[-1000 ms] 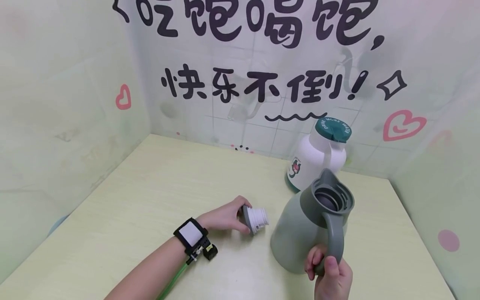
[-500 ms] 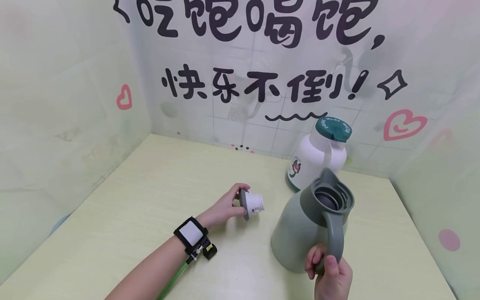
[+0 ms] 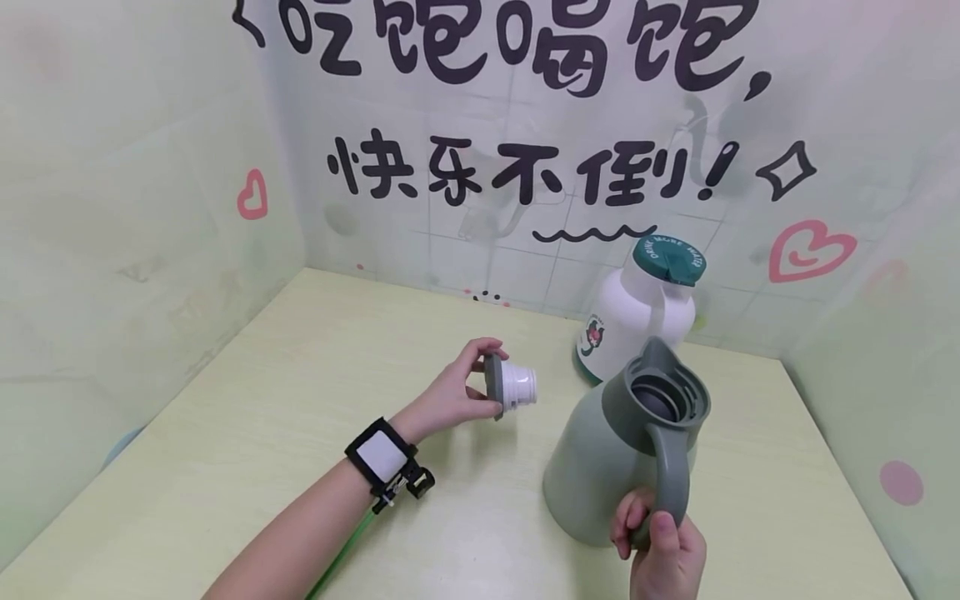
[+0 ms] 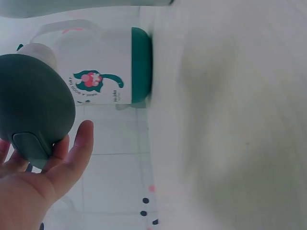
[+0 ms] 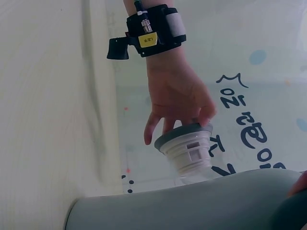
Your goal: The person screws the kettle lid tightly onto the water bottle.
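My left hand (image 3: 454,398) holds a jug lid (image 3: 516,385) by its grey rim, above the table. The lid lies on its side, its white threaded plug facing right toward the jug. In the left wrist view the lid's dark green-grey top (image 4: 36,98) fills the left edge, fingers around it. My right hand (image 3: 663,546) grips the handle of a grey-green thermos jug (image 3: 600,467), which stands lidless with its spout toward the back. From the right wrist view, the white plug (image 5: 189,151) shows beyond the jug's side (image 5: 168,203).
A white thermos jug (image 3: 633,312) with a green cap stands behind the grey-green one, near the back wall. The pale table (image 3: 360,350) is walled by printed sheets (image 3: 135,192) on three sides. A green cable (image 3: 341,554) trails from the left wrist strap.
My left hand has lifted the lid up and away from me, from low beside the jug toward the back. The right hand and the grey-green jug have stayed in place.
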The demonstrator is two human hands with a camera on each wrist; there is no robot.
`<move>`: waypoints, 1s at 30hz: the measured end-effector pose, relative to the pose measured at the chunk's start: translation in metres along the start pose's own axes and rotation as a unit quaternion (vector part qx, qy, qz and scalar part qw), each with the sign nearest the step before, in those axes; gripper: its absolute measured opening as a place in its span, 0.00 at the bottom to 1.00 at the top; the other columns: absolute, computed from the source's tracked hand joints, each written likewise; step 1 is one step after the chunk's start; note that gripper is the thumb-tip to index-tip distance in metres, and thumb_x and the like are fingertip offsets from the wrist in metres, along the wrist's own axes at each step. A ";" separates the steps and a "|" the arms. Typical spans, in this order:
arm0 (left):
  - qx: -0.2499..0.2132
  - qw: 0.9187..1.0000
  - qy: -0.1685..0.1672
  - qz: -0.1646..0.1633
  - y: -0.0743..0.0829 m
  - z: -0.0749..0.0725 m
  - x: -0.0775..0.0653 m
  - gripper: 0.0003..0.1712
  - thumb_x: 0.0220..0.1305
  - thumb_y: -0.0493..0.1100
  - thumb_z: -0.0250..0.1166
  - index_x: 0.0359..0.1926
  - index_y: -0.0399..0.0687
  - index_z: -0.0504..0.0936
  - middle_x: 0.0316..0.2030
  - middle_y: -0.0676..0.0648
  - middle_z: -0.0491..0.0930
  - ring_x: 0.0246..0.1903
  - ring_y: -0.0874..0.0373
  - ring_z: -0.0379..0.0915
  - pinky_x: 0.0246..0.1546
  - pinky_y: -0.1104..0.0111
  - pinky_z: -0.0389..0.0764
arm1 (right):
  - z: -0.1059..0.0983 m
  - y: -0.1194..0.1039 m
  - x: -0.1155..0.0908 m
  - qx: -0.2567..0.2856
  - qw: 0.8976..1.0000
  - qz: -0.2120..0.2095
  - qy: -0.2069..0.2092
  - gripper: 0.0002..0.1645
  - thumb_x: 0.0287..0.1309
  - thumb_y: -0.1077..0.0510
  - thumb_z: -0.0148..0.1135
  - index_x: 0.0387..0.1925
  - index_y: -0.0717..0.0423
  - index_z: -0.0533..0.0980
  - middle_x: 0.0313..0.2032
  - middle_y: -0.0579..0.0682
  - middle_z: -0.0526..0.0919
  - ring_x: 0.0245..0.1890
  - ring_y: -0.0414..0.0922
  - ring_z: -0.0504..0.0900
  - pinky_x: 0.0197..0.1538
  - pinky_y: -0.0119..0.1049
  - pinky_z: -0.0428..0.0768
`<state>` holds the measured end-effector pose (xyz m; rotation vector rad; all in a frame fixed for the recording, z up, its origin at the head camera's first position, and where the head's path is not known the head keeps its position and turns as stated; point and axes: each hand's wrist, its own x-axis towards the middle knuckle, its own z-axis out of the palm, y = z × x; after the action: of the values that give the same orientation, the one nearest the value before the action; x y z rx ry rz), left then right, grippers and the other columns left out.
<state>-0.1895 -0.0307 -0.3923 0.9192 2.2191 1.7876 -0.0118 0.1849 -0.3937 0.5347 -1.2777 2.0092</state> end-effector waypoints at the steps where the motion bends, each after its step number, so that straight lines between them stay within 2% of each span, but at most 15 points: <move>1: -0.002 1.000 -0.001 0.003 0.002 -0.001 0.001 0.45 0.46 0.28 0.67 0.66 0.46 0.58 0.61 0.47 0.65 0.55 0.48 0.65 0.40 0.62 0.80 | 0.000 0.000 0.000 0.000 1.000 0.000 0.000 0.20 0.69 0.64 0.44 0.21 0.70 0.66 0.18 0.54 0.71 0.13 0.45 0.62 0.09 0.34 0.51; 7: 0.006 1.000 0.003 0.025 0.018 -0.004 0.007 0.46 0.44 0.26 0.70 0.65 0.46 0.61 0.63 0.50 0.65 0.57 0.49 0.65 0.41 0.62 0.79 | -0.001 0.001 0.001 -0.001 1.000 -0.001 0.000 0.20 0.69 0.64 0.45 0.21 0.70 0.66 0.18 0.54 0.70 0.12 0.45 0.62 0.09 0.34 0.51; 15: 0.059 0.996 0.011 0.063 0.040 -0.005 0.020 0.45 0.45 0.28 0.71 0.65 0.51 0.65 0.61 0.48 0.66 0.54 0.51 0.66 0.39 0.63 0.79 | -0.001 0.001 0.001 -0.002 1.000 0.002 0.005 0.20 0.69 0.63 0.46 0.20 0.70 0.66 0.18 0.53 0.71 0.12 0.45 0.62 0.09 0.34 0.51; 20: 0.102 0.988 0.008 0.114 0.062 -0.007 0.028 0.43 0.46 0.31 0.70 0.66 0.46 0.67 0.66 0.51 0.64 0.57 0.55 0.64 0.40 0.62 0.78 | -0.002 0.003 0.002 0.009 1.000 -0.007 -0.001 0.20 0.69 0.64 0.45 0.20 0.71 0.65 0.18 0.54 0.70 0.12 0.46 0.61 0.09 0.33 0.50; 24: 0.140 0.981 0.003 0.137 0.083 -0.005 0.034 0.40 0.48 0.35 0.70 0.65 0.46 0.70 0.68 0.57 0.61 0.60 0.58 0.59 0.43 0.62 0.77 | -0.003 0.003 0.002 0.009 1.000 -0.012 -0.003 0.20 0.69 0.65 0.44 0.20 0.71 0.65 0.18 0.54 0.70 0.12 0.46 0.61 0.08 0.33 0.50; 30: 0.201 0.966 -0.011 0.162 0.112 0.000 0.045 0.38 0.50 0.42 0.70 0.65 0.49 0.72 0.68 0.58 0.60 0.54 0.57 0.60 0.44 0.65 0.74 | -0.002 0.003 0.002 0.010 1.000 -0.009 0.002 0.20 0.69 0.64 0.46 0.20 0.71 0.66 0.18 0.54 0.71 0.13 0.45 0.62 0.08 0.33 0.50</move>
<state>-0.1851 0.0050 -0.2765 1.4476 2.5926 1.4387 -0.0157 0.1869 -0.3953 0.5492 -1.2476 2.0099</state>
